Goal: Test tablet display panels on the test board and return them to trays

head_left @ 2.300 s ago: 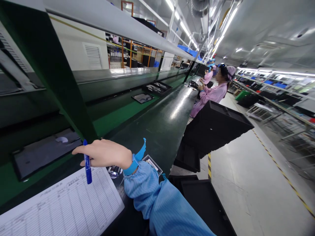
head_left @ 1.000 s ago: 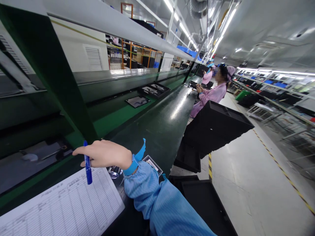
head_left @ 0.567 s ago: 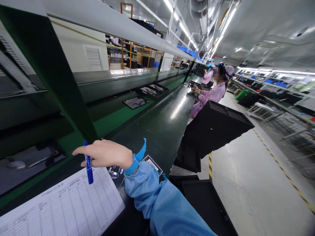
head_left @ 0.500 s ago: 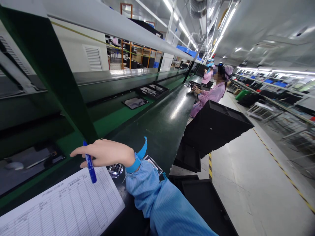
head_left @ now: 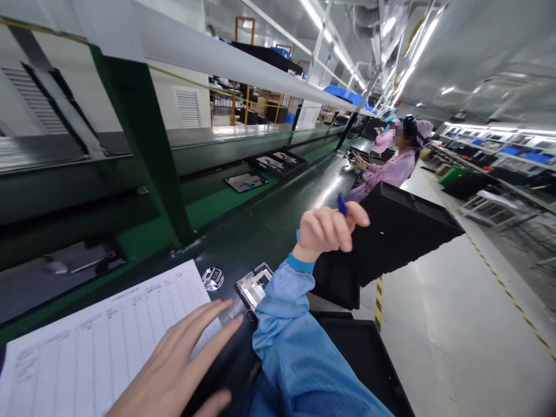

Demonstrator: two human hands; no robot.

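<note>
Form (head_left: 108,324) lies at the near left of your workbench (head_left: 269,226), your left hand (head_left: 178,365) over its right corner, fingers spread apart; whether they touch it cannot be told. Beyond, a green post (head_left: 160,162) blocks part of the far conveyor (head_left: 208,213) from you. Just right of the form sit a round disc (head_left: 213,278) and a rectangular electronic module (head_left: 254,286), whose right edge your sleeve (head_left: 286,313) overlaps. On the conveyor past them lie a flat panel (head_left: 247,182) and a black tray (head_left: 282,162). Your right hand (head_left: 325,230) hangs above the bench, fingers curled in on a blue pen (head_left: 341,204), mostly hidden, in front of a tray stack (head_left: 386,243). A co-worker in pink (head_left: 388,168) is beyond that stack.

Half a second ago your left hand was out of view and your right held the pen over the form; it is now well to the right, exposing more of the module.

The form is white paper ruled into columns; the disc shines like metal; the module is silvery with a dark border; your sleeve is gathered, finely striped blue cloth; the stack is matte black and boxy.
</note>
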